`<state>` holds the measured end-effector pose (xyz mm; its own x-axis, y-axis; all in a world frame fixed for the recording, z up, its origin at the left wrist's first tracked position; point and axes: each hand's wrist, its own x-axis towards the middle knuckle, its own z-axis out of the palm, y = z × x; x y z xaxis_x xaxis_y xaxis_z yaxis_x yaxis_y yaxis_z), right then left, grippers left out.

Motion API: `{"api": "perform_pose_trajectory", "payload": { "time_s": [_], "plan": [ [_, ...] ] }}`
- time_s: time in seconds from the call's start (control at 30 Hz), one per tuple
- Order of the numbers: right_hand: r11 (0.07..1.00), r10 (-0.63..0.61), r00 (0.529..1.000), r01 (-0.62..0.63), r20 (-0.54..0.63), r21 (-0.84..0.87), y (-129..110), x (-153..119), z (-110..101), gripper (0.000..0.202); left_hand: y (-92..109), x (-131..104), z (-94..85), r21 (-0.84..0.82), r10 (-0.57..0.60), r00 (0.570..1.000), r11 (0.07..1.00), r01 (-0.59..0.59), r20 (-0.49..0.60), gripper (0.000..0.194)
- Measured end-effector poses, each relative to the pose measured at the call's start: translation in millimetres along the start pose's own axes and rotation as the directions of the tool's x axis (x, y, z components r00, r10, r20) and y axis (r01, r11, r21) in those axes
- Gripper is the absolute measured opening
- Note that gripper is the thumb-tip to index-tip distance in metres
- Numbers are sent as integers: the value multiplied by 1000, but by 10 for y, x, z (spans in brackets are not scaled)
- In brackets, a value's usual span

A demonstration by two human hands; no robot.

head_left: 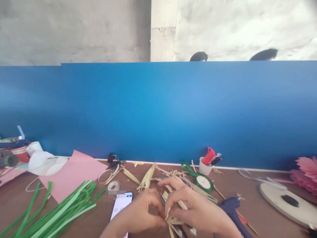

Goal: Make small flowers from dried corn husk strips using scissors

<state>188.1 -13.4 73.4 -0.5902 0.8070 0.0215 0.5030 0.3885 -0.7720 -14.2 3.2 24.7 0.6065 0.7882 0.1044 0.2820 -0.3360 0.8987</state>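
Strips of dried corn husk [171, 226] fan out below my fingertips, low in the middle of the head view. My left hand [142, 211] pinches them from the left, thumb and fingers pressed together. From the other side my right hand [189, 205] is curled over the same strips, its thumb and fingertips closed on them. The exact grip is partly hidden behind the fingers. More loose husk [148, 177] lies on the table just beyond my hands. A phone [121, 205] showing a timer is partly covered by my left forearm.
Green stems [66, 211] and pink paper [71, 175] lie left, near a tape roll [113, 186]. Right are a green ribbon spool [204, 182], a white cup [205, 167] with tools, a glue gun [231, 208] and a pale round disc [284, 205]. A blue partition [153, 112] stands behind.
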Motion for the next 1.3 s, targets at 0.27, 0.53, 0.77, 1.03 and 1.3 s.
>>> {"api": "perform_pose_trajectory", "payload": {
  "time_s": [0.27,0.53,0.77,1.03,1.3],
  "plan": [
    [1000,-8,1000,8,-3,-27,5,-23,8,25,16,-16,14,23,-3,1000,1000,3,-29,15],
    [995,-45,999,44,-12,-94,7,-25,39,28,11,-9,20,40,25,999,999,-23,-35,18],
    [993,-47,998,42,-46,-107,4,-88,39,34,-41,1,22,-41,3,998,999,-6,-62,10],
    [863,-74,947,219,-314,456,201,71,-8,38,-147,10,29,-545,27,992,834,-89,-120,15],
    [759,-113,979,195,-169,622,177,245,199,22,-24,26,112,-802,-218,965,597,14,-145,35]
  ]
}}
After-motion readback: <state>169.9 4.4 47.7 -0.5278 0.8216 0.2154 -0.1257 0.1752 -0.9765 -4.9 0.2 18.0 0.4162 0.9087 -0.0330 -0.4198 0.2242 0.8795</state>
